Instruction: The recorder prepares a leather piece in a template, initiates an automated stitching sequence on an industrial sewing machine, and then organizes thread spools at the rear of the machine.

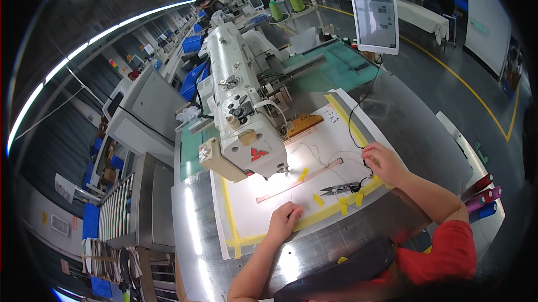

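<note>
My right hand [386, 166] is closed at the right side of a white sheet [255, 220], its fingertips bent together beside a thin black cord [351, 128]; what they pinch is too small to make out. Below it lie dark thread snips [341, 188], with cord curling from their handle end. My left hand [284, 222] rests on the sheet's near part with curled fingers, and anything in them is hidden. Between the hands and the machine lies a narrow pinkish strip [300, 180], with loose thread around it. A white sewing machine head [252, 145] stands over the sheet, its needle area brightly lit.
Yellow tape [231, 212] borders the sheet, and short yellow pieces [318, 200] lie near the snips. A brown block [304, 125] sits behind the strip. A tablet [375, 21] stands at the back right. Thread cones [483, 198] are at the right edge. Other people sit farther off.
</note>
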`<state>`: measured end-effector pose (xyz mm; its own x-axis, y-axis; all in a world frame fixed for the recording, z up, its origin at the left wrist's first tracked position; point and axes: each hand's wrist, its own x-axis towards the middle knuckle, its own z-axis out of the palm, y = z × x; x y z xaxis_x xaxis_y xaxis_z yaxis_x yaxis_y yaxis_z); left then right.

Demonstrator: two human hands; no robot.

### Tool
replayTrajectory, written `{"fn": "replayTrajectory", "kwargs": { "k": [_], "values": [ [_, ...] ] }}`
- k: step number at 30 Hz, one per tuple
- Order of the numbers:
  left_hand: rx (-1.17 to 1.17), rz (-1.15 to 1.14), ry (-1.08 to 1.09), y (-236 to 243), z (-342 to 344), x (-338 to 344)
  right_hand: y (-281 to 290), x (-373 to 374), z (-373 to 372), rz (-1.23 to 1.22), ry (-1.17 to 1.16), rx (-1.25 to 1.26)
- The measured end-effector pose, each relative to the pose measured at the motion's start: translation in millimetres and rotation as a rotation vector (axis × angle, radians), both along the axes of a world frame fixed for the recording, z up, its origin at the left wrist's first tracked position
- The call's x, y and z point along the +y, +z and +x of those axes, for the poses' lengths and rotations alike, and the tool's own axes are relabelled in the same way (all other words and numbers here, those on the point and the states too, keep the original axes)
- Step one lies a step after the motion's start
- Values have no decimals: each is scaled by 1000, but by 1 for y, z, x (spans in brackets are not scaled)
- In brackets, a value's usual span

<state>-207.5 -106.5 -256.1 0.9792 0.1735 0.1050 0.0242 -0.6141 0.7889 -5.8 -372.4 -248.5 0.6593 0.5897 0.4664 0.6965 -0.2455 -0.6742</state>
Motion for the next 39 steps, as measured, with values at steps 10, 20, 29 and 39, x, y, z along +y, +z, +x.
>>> {"fn": "replayTrajectory", "kwargs": {
  "k": [10, 20, 29, 39],
  "values": [
    [40, -14, -61, 4, -2, -2, -3, -2, 1, -29, 44, -55],
    [50, -10, -63, 7, -1, 1, -2, -1, 2, -5, 42, 52],
    [32, -24, -67, 6, -1, -1, -1, -2, 2, -1, 40, 62],
    [46, -25, -68, 5, -1, 2, -4, -3, 2, -1, 40, 60]
  ]
}}
